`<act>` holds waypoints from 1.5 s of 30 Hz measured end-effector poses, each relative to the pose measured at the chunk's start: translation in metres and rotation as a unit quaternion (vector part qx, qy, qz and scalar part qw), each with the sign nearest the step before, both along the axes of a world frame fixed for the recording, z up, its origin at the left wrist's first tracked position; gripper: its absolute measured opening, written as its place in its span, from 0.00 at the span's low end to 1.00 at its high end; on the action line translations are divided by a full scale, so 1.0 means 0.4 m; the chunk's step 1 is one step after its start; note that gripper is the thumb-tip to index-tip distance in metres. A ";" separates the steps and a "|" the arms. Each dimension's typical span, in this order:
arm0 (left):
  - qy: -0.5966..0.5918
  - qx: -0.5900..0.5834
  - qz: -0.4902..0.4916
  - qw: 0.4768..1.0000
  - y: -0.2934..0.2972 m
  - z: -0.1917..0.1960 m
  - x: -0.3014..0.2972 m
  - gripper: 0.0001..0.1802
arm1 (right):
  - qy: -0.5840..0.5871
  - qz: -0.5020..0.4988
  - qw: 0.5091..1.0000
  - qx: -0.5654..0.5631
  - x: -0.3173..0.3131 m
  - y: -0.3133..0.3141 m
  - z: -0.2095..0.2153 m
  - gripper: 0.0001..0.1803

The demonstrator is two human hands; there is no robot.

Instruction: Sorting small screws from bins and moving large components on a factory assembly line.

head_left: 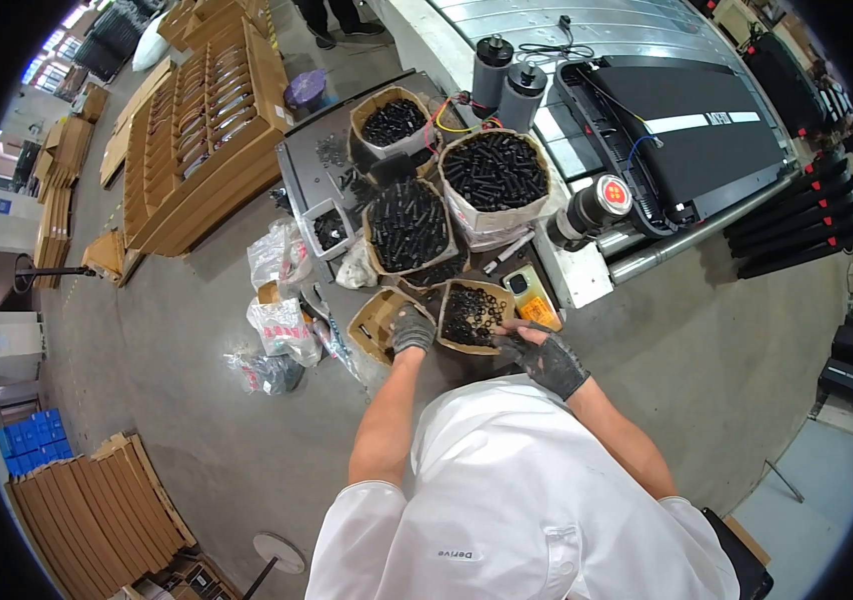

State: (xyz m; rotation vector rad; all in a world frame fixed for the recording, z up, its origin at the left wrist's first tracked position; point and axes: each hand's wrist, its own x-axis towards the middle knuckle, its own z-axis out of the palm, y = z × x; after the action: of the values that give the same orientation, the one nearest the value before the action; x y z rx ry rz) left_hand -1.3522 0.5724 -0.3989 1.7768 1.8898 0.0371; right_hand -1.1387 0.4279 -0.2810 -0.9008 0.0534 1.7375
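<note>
My left hand (413,331), in a grey work glove, is at the right side of a nearly bare cardboard box (368,318). Its fingertips point down into the box and are hard to make out. My right hand (547,362), in a dark glove with some fingertips bare, is at the near right rim of another box (459,347). Its fingers are stretched out and apart, and no held thing shows. Small black rings (473,312) lie in that second box. Just beyond it, a phone (519,284) lies by an orange-yellow packet (539,312).
Bags of black cylindrical parts (496,170) and a white tray (328,229) crowd the workbench (301,160). A white marker (509,252) lies among them. Dark cylinders (524,96) and a black machine cover (692,125) stand at right. Plastic bags (285,328) rest at left.
</note>
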 end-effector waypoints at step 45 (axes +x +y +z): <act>-0.358 0.053 -0.083 0.928 -0.204 0.347 0.041 0.15 | -0.211 0.221 0.939 0.155 -0.026 0.066 0.043 0.24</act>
State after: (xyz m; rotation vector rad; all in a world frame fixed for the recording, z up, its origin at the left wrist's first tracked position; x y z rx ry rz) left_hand -1.3358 0.4907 -0.2602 1.6676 1.2238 0.6472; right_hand -1.1491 0.4544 -0.2637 -1.0820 -0.7384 1.8449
